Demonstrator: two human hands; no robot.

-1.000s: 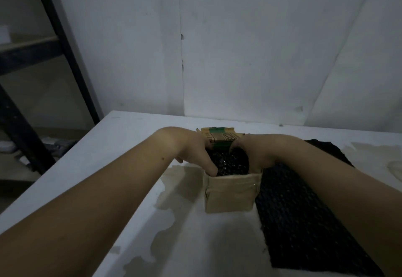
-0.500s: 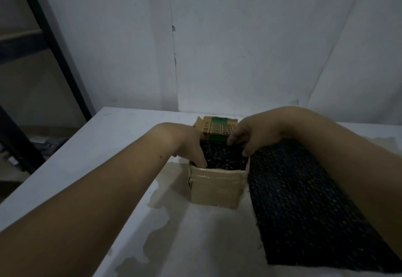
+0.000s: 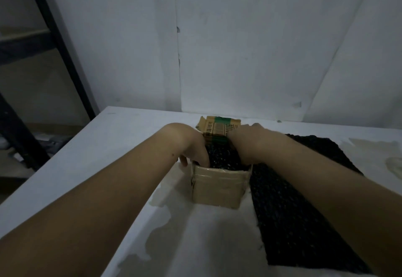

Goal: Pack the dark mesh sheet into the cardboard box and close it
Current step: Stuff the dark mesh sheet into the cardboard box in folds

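Observation:
A small cardboard box [image 3: 217, 187] stands open on the white table [image 3: 121, 137], its printed back flap [image 3: 219, 127] with a green band upright. Dark mesh sheet [image 3: 223, 157] fills the box's mouth. My left hand [image 3: 191, 148] reaches over the left rim, fingers pushed down into the mesh. My right hand [image 3: 245, 144] presses into the box from the right side, its fingertips hidden in the mesh. More dark mesh [image 3: 289, 207] lies flat on the table to the right of the box, under my right forearm.
A white wall [image 3: 239, 48] rises just behind the table. A dark metal shelf frame [image 3: 58, 44] stands beyond the table's left edge. Stained patches [image 3: 163, 192] mark the tabletop left of the box.
My right hand dropped from the back flap down into the box onto the mesh. My left hand stayed pressed in at the left rim.

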